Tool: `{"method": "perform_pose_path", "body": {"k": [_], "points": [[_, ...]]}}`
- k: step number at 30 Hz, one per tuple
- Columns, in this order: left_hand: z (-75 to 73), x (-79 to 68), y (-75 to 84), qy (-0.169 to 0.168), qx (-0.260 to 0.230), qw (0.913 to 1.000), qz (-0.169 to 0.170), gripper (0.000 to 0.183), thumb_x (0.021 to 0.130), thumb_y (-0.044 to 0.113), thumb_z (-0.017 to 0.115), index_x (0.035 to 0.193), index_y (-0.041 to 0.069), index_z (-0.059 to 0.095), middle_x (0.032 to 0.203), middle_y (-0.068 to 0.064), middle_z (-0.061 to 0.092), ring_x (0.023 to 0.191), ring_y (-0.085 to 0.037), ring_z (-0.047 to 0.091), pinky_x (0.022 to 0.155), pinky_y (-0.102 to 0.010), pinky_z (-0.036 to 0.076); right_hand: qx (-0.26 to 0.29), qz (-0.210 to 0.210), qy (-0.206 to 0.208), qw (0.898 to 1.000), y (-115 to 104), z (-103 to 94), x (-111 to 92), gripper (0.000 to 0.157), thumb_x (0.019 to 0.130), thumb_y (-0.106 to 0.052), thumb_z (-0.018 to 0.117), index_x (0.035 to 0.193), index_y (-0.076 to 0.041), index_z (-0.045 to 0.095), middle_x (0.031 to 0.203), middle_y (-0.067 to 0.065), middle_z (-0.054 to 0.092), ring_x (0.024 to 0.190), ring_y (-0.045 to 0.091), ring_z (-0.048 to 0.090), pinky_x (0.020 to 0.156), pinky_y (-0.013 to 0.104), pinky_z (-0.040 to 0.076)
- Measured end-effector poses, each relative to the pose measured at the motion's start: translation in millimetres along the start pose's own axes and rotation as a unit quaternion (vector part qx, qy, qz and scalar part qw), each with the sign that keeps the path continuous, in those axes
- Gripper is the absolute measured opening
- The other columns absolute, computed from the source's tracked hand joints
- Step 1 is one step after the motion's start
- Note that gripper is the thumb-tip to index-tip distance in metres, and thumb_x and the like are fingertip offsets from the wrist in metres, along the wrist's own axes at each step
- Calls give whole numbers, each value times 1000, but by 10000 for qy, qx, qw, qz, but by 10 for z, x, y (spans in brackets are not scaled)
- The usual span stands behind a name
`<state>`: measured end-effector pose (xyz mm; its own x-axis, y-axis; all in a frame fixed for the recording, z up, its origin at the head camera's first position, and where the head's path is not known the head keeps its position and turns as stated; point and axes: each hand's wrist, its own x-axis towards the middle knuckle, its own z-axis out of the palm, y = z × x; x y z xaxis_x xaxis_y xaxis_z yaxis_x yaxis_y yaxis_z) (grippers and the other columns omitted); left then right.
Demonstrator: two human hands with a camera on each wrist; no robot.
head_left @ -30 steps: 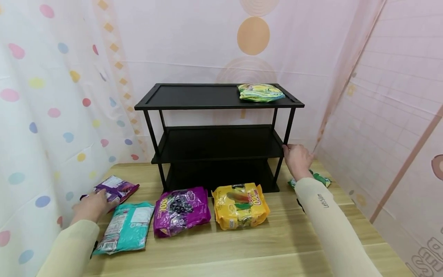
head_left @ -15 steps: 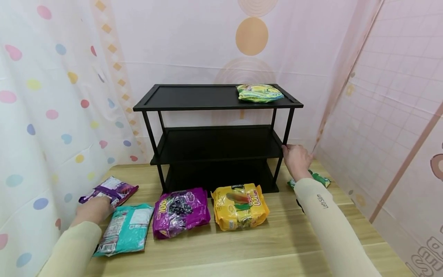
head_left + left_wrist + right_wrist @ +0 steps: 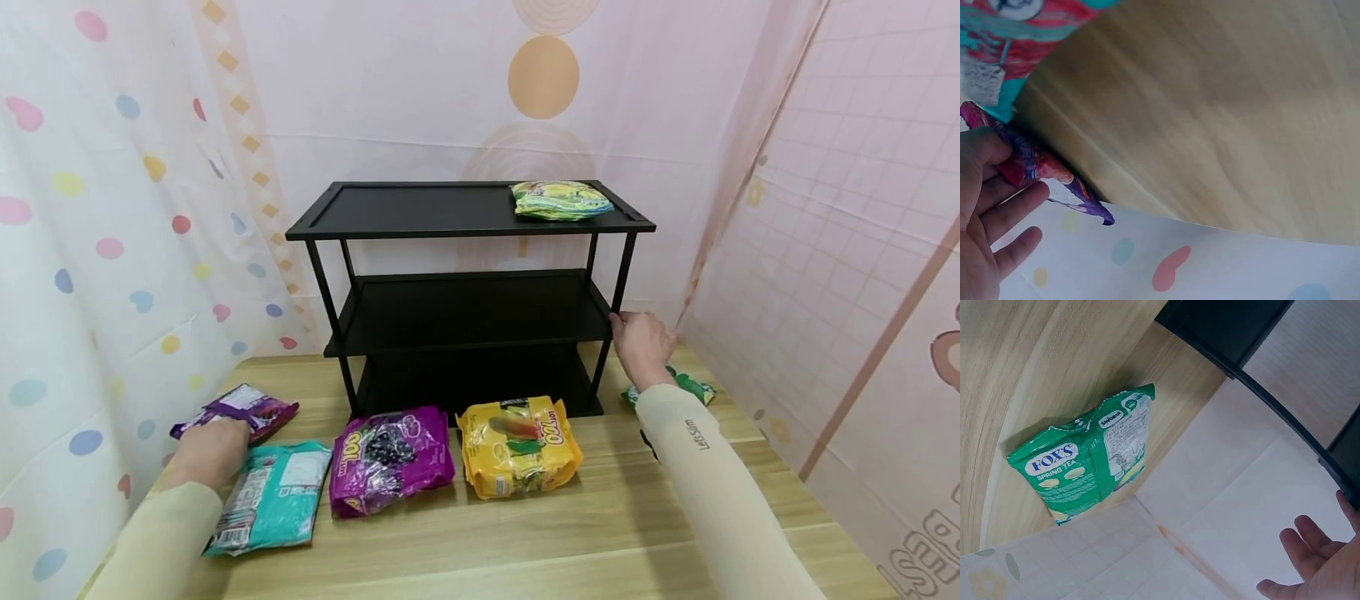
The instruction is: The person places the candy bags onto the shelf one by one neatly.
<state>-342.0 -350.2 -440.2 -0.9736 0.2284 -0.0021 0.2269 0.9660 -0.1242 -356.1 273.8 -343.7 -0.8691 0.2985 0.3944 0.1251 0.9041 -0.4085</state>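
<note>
Patterned curtains (image 3: 405, 92) are hanging behind and beside a wood-grain worktop (image 3: 525, 550). The left hand (image 3: 213, 454) is pinching the near side of a small purple bag (image 3: 258, 411) between thumb and forefinger, its other fingers spreading loosely; whether the bag is fully resting on the worktop, one cannot tell. The right hand (image 3: 642, 346) is holding the black rack (image 3: 420, 208) by its right front post, level with the middle shelf, its remaining fingers extending away.

The purple bag is lying at the far left, just beyond the left hand, which is clearly the nearer one. Its long axis is slanting from the near left towards the far right, pointing at the rack's left end, and the whole rack is standing between it and the right hand.

Further out, a teal bag (image 3: 273, 500) is lying just right of the left hand, then a grape pack (image 3: 393, 462) and a yellow pack (image 3: 520, 447) before the rack. A green bag (image 3: 1094, 456) is lying beneath the right forearm, and a yellow-green bag (image 3: 558, 201) is sitting on the top shelf's right end.
</note>
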Motion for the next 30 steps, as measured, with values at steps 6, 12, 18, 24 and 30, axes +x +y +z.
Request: {"method": "perform_pose_path", "body": {"k": [6, 12, 18, 24, 30], "points": [[-117, 22, 49, 897, -225, 9955, -203, 19, 87, 12, 72, 83, -3, 62, 68, -16, 62, 57, -32, 58, 57, -59, 51, -25, -44, 20, 10000, 10, -1, 1, 41, 106, -34, 44, 112, -7, 74, 106, 22, 68, 101, 44, 61, 94, 65, 34], [-321, 94, 47, 1892, -1044, 9751, -490, 22, 93, 14, 60, 78, -1, 52, 56, -8, 50, 46, -27, 46, 42, -45, 42, -25, -48, 23, 10000, 12, 7, -3, 41, 106, -34, 44, 112, -7, 74, 106, 22, 67, 100, 44, 61, 93, 65, 34], [-498, 157, 77, 2028, -1804, 9576, -962, 22, 95, 19, 51, 82, 2, 54, 64, -12, 54, 54, -29, 47, 47, -41, 37, -35, -31, -13, 10000, -2, 7, -2, 41, 106, -34, 43, 117, -7, 73, 109, 23, 66, 103, 44, 61, 94, 65, 34], [-575, 181, 163, 2165, -2263, 9423, -1187, 26, 97, 24, 49, 83, 3, 55, 64, -10, 53, 56, -27, 47, 50, -36, 33, -57, -75, 8, 10000, -15, 10, 7, 41, 106, -33, 44, 117, -7, 73, 109, 22, 67, 102, 43, 62, 94, 65, 34], [-581, 189, 181, 2135, -2557, 9328, -1376, 29, 97, 25, 47, 94, -1, 59, 68, -11, 56, 61, -28, 49, 53, -35, 35, -96, -61, 19, 9999, -7, 3, 5, 41, 106, -33, 44, 117, -7, 73, 109, 22, 68, 101, 43, 62, 93, 64, 35]]}}
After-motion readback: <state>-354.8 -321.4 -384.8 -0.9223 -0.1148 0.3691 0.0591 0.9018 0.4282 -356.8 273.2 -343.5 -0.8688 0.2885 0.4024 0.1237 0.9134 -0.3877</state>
